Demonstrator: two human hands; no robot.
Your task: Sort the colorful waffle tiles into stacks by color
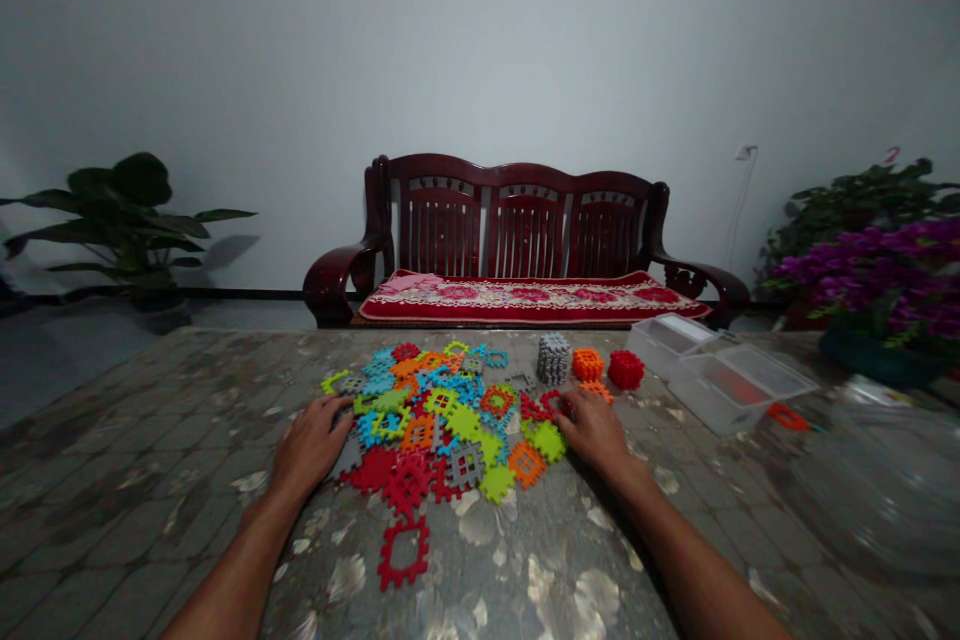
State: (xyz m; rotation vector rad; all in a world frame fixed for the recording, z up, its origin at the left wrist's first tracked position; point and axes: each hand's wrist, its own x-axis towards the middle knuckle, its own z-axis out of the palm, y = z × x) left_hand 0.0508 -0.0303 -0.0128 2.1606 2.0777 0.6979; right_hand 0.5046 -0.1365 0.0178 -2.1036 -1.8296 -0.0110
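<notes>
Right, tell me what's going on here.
A person has both bare hands at a heap of colourful interlocking plastic pieces on a mottled table: the left hand at its left edge, the right hand touching red pieces. Beyond stand a grey stack, an orange stack and a red stack, beside a clear plastic box.

From my remote feed I see a loose, overlapping heap of flat plastic waffle-block tiles [442, 430] in red, orange, lime, blue and gray, each square with notched edges. Past its far right edge stand a tall gray stack [553, 359], a shorter orange stack [588, 365] and a red clump [625, 370], side by side. One red open-frame tile [403, 552] lies just in front of the heap.
</notes>
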